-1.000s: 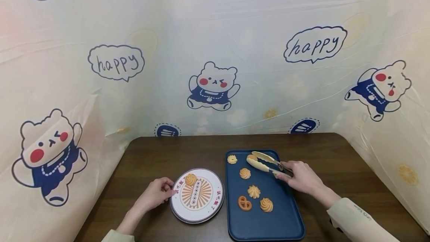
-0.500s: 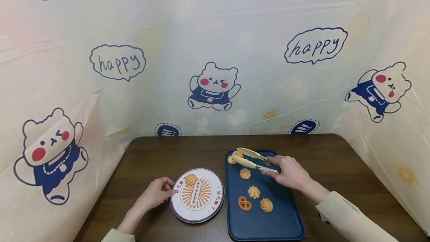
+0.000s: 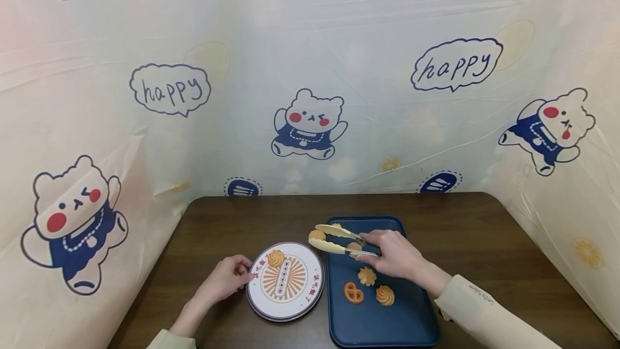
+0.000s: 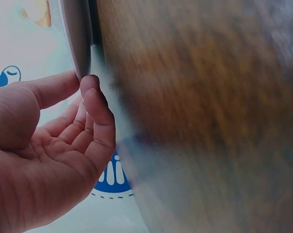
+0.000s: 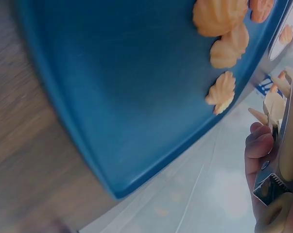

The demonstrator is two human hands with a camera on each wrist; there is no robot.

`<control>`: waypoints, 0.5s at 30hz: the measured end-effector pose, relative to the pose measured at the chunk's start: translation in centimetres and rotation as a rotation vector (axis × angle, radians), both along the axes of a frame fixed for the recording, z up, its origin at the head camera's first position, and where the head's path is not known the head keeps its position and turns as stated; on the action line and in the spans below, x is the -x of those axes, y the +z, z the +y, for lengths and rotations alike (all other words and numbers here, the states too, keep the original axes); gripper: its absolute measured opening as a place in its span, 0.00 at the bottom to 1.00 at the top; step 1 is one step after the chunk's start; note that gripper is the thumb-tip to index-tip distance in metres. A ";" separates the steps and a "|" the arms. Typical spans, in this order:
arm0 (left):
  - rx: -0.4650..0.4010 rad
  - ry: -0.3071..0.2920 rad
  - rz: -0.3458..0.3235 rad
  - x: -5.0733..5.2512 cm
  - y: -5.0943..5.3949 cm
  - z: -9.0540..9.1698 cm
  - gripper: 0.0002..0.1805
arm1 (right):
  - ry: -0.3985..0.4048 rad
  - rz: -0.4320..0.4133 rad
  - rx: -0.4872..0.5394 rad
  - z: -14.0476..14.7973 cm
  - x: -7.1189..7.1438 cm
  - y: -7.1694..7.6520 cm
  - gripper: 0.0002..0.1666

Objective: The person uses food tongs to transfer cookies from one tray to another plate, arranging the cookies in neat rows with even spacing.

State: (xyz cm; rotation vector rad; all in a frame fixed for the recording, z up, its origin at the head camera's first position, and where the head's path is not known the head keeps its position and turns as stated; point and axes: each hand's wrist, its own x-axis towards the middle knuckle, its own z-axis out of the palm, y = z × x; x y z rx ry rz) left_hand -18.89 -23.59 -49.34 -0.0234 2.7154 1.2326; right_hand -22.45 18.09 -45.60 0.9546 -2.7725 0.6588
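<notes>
My left hand pinches the left rim of a white printed plate, thumb above and fingertips below in the left wrist view. A swirled cookie lies near the plate's upper edge. My right hand grips a pair of metal tongs with cream tips. Between those tips sits a round cookie, held over the gap between plate and tray. On the blue tray lie a pretzel, a swirled cookie and a star-shaped cookie. The tongs partly cover two other cookies there.
Both plate and tray rest on a dark wooden table, the plate left of the tray with a narrow gap between. Under the top plate a second rim shows. A patterned curtain hangs behind and at both sides.
My right hand has moved left with the tongs, carrying the round cookie from the tray's far part, across its top left, to beyond its left edge. The left hand stays on the plate.
</notes>
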 end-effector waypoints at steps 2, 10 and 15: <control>-0.002 -0.006 0.003 0.0 0.0 0.0 0.12 | 0.010 -0.022 0.001 -0.6 -0.1 0.0 0.33; 0.010 0.005 -0.005 0.0 0.0 0.0 0.11 | 0.043 -0.067 -0.043 -2.8 -0.3 -0.6 0.31; 0.021 0.006 -0.002 0.0 0.1 0.0 0.11 | 0.051 -0.111 -0.059 -3.7 -0.5 -0.9 0.32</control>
